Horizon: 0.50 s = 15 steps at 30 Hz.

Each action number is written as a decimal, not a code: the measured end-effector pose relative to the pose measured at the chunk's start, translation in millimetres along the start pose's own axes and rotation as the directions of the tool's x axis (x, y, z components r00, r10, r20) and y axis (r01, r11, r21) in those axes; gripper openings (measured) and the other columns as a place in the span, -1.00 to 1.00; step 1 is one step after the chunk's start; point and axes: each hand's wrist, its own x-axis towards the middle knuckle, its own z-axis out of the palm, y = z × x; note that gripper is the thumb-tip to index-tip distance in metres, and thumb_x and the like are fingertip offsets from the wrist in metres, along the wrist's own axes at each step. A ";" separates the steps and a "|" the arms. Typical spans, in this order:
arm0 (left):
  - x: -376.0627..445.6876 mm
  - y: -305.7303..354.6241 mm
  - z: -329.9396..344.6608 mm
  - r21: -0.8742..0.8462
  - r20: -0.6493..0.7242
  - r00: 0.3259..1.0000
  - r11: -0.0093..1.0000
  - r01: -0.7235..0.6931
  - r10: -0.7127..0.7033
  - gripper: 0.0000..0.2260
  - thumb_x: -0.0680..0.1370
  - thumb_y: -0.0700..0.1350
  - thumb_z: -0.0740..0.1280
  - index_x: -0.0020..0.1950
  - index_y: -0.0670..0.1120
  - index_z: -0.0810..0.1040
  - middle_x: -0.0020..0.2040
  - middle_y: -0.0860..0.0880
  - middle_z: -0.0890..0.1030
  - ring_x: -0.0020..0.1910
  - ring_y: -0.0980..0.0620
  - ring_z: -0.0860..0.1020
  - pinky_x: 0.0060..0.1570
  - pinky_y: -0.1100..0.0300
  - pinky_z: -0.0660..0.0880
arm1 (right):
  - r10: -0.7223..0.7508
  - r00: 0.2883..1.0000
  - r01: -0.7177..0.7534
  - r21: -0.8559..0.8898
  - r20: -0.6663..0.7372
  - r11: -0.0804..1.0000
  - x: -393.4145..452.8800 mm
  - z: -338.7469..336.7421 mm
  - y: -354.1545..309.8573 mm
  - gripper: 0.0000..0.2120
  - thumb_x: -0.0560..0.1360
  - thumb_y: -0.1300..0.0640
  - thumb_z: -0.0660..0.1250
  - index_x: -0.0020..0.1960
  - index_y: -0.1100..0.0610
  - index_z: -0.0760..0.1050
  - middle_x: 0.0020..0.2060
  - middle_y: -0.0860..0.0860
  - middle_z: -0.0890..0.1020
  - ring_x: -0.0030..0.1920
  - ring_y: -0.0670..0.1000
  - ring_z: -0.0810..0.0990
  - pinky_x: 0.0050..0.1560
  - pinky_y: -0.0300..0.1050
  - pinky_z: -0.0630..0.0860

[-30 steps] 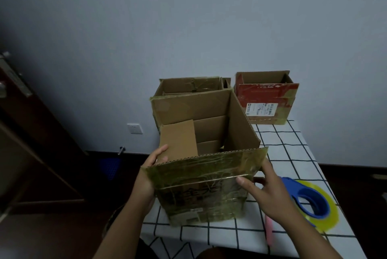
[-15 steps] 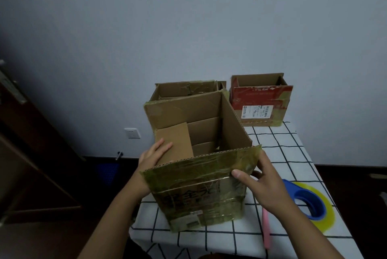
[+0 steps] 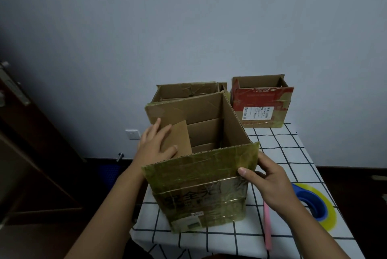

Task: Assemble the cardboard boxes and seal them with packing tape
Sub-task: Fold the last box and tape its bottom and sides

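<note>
At near centre of the worktop (image 3: 289,150), both hands are working the big open box (image 3: 201,191). Left hand (image 3: 154,147) is lying flat, fingers straight and spread, pressing the small left side flap (image 3: 178,139) inward over the opening. Right hand (image 3: 270,183) is gripping the near-right corner of the box, thumb on the taped near face, fingers curling round the right side. Hands are well apart, one on each side of the box.

Risks, as a judgement:
- Box is sitting near the worktop's near-left edge; a hard push on the flap could be sliding or tipping it off toward the floor.
- Side flap could be springing back up once the left hand is letting go, since nothing is holding it down yet.
- Near flap looks stiff with old tape, so it may be folding crooked and leaving a gap for the seam.
- Tape dispenser (image 3: 314,202) is lying just to the right of the right forearm; reaching for it means releasing the corner, and the flaps may be opening again.
- Pink stick-like item (image 3: 267,225) is lying near the box's right side; cannot tell what it is, could be getting knocked off.

Counts: hands 2; cardboard boxes 3, meaning the near one, a second open box (image 3: 188,90) touching behind it, and a red-printed box (image 3: 262,101) at far right; tape dispensers 1; pink items 1; wall sockets (image 3: 132,134) 1.
</note>
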 end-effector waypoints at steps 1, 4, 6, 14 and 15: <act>4.6 0.4 0.8 0.025 0.015 1.000 1.000 -0.003 0.002 -0.28 0.42 0.33 0.17 0.56 0.19 0.13 0.60 0.14 -0.17 0.56 -0.07 -0.12 0.46 -0.27 -0.01 | -0.001 1.000 0.001 0.000 -0.007 1.000 -0.3 0.3 1.1 -0.57 0.38 0.08 0.43 0.25 -0.01 0.55 0.13 -0.13 0.65 0.17 -0.12 0.60 0.12 -0.22 0.58; 9.9 2.2 8.8 0.099 0.107 0.994 0.995 0.006 -0.016 -0.27 0.47 0.32 0.22 0.58 0.16 0.08 0.57 0.10 -0.32 0.56 -0.10 -0.13 0.47 -0.21 0.00 | 0.003 1.000 -0.003 -0.003 -0.019 1.000 -1.5 -1.1 3.8 -0.62 0.39 0.08 0.42 0.21 -0.07 0.58 0.12 -0.12 0.66 0.16 -0.09 0.61 0.15 -0.12 0.59; 9.3 2.5 13.2 0.036 0.120 0.992 0.999 0.038 -0.042 -0.33 0.56 0.21 0.28 0.58 0.15 0.06 0.57 0.12 -0.32 0.56 -0.09 -0.11 0.47 -0.18 0.03 | 0.005 1.000 -0.005 -0.015 0.003 1.000 -2.3 -0.9 4.5 -0.73 0.42 0.09 0.41 0.09 -0.15 0.64 0.08 -0.09 0.68 0.13 -0.04 0.64 0.18 0.02 0.58; -10.8 7.0 5.1 -0.446 0.026 0.996 0.891 0.085 -0.082 -0.58 0.63 0.11 0.20 0.50 0.17 0.27 0.58 0.16 0.08 0.55 0.02 0.09 0.44 0.03 0.16 | -0.021 0.999 0.026 -0.152 0.037 0.988 1.4 1.9 5.1 -0.74 0.49 -0.02 0.32 0.17 -0.08 0.51 0.03 -0.25 0.64 0.11 -0.17 0.60 0.19 -0.08 0.53; -21.2 7.6 3.3 -0.531 0.010 0.994 0.842 0.095 -0.106 -0.63 0.64 0.15 0.15 0.45 0.19 0.32 0.54 0.18 0.18 0.53 0.02 0.15 0.41 0.12 0.22 | -0.034 0.999 0.040 -0.173 0.038 0.984 2.0 3.0 5.7 -0.76 0.50 -0.04 0.31 0.16 -0.11 0.49 0.02 -0.27 0.63 0.10 -0.17 0.59 0.17 -0.11 0.53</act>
